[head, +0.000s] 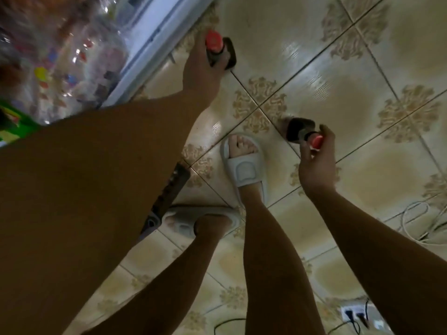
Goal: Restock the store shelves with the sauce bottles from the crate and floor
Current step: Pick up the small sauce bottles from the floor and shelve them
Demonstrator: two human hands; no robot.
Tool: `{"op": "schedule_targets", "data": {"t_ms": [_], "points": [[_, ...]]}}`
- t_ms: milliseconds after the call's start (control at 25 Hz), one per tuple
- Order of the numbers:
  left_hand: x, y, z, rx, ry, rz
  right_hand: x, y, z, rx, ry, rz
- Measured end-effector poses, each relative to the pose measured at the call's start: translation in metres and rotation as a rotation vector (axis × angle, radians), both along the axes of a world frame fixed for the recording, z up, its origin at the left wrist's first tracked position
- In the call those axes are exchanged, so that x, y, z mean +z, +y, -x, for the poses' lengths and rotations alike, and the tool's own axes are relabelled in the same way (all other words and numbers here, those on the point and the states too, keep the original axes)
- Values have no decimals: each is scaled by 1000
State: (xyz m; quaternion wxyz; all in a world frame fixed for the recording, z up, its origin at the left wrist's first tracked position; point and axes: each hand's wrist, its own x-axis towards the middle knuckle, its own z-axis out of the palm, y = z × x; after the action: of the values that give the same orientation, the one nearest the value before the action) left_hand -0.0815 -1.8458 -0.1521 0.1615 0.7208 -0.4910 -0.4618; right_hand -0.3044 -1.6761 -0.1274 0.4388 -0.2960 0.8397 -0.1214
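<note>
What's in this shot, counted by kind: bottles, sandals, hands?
Sauce bottles: 2, one in the left hand, one in the right hand
Sandals: 2
Hands: 2
Total: 6

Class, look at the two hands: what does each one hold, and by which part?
Each holds a dark sauce bottle by the neck, just under its red cap: the left hand one bottle, the right hand another bottle.
</note>
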Motion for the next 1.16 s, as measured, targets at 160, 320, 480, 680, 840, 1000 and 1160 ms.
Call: {"op": "schedule_targets", "data": {"t_ms": [160, 320, 480, 680, 840, 1000, 1160], "points": [[-9, -5, 11, 108, -104, 88, 1, -8, 7, 75, 68, 0], [2, -4, 10, 77, -158, 65, 10, -17, 11, 138, 93, -41], [34, 13, 6, 43, -210, 26, 35, -29, 12, 250, 130, -54], [114, 59, 6, 88, -224, -35, 106, -36, 5, 513, 176, -25], [233, 98, 8, 196, -230, -35, 213, -51, -9, 696, 176, 3], [365, 123, -19, 241, -181, 20, 334, -60, -29, 849, 168, 108], [483, 149, -72, 238, -147, 135, 433, -55, -63, 969, 157, 229]]}}
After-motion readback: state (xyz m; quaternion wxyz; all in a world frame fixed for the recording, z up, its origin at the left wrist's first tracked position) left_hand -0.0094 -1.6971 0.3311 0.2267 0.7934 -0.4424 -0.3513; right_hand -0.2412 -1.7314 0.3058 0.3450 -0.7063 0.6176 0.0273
